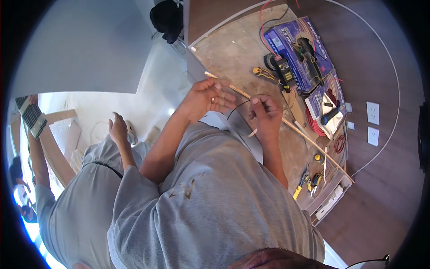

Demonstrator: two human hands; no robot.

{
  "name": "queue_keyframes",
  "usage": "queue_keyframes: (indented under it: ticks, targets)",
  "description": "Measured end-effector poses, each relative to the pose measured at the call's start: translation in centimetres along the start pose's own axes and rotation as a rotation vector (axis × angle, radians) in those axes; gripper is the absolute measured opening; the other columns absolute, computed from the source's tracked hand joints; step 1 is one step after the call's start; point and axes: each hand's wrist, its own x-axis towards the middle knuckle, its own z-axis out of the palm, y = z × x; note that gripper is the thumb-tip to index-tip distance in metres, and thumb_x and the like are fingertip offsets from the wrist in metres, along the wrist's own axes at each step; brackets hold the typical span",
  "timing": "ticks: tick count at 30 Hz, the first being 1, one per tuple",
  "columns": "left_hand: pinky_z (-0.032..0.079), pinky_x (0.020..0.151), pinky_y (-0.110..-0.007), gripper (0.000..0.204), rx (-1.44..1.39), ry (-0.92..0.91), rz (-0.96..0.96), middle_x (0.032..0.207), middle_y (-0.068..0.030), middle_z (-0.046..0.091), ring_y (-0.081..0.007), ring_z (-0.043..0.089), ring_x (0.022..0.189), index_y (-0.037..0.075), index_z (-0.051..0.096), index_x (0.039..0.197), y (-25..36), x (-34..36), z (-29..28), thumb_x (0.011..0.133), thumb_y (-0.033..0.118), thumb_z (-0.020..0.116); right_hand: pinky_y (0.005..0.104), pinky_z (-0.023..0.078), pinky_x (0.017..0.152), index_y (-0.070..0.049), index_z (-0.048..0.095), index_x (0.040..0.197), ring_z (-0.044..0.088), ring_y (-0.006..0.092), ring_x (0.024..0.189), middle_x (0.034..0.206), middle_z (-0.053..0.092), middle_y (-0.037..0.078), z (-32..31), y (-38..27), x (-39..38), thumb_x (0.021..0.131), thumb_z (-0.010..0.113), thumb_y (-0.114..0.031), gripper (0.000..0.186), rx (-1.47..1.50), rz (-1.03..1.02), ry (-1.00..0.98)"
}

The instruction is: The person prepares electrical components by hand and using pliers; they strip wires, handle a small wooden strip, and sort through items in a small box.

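Note:
My right hand is closed in a pinch on a thin dark wire, which curves away toward my left hand. My left hand is held up with its fingers apart and seems to hold nothing; some fingertips are blurred. Both hands are over the near edge of a worn wooden worktop. Beyond them a long thin wooden strip runs diagonally across it. A yellow-handled tool lies past the strip. Whether the wire's far end touches my left fingers, I cannot tell.
Purple boxes with a dark power tool on top stand at the back, by a yellow-black meter. Red wire coils and hand tools lie at right. At left a co-worker holds a striped panel.

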Motion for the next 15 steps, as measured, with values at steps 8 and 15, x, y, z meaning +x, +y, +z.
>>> queue_keyframes:
  ticks: [8,15]
  targets:
    - [0.060,0.084,-0.038,0.031,0.488,0.002,0.088,0.114,-0.0224,0.072,-0.0327,0.074,0.101,-0.004,0.056,0.133,2.1,7.1,4.9,0.110,0.015,0.046,0.0243,0.044,0.053,-0.003,0.067,0.090,0.055,0.0079,0.057,0.070,0.062,0.001,-4.4,0.4,0.7,0.100,0.071,-0.018,0.018,0.081,-0.101,0.195]
    - [0.054,0.097,-0.032,0.038,1.169,-0.065,0.540,0.117,-0.0201,0.072,-0.0277,0.071,0.110,-0.007,0.057,0.136,3.0,8.4,9.9,0.099,-0.004,0.050,0.0251,0.045,0.052,-0.005,0.066,0.088,0.055,0.0092,0.055,0.069,0.062,0.002,-6.8,0.7,0.3,0.099,0.073,-0.022,0.021,0.239,-0.088,0.307]
